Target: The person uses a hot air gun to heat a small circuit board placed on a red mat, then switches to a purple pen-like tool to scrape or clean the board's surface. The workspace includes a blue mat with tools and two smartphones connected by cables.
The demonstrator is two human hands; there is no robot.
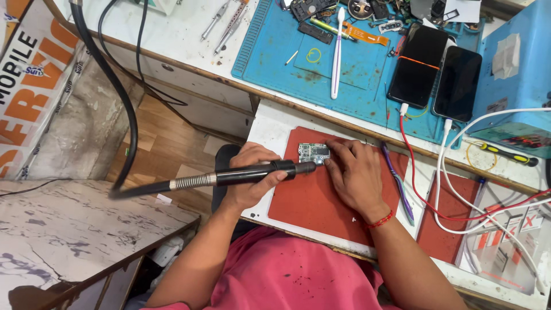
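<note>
Red mat (313, 201) on the bench's near edge carries a small circuit board (313, 152); right hand (356, 175) pins it, left hand (249, 178) grips a black hot-air handpiece (258, 173).

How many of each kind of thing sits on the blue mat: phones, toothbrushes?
Phones: 2, one banded in orange, one plain black
Toothbrushes: 1, white
Total: 3, on the blue mat

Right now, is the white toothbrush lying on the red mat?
No, the white toothbrush lies on the blue mat further back, while the red mat holds the small circuit board.
</note>
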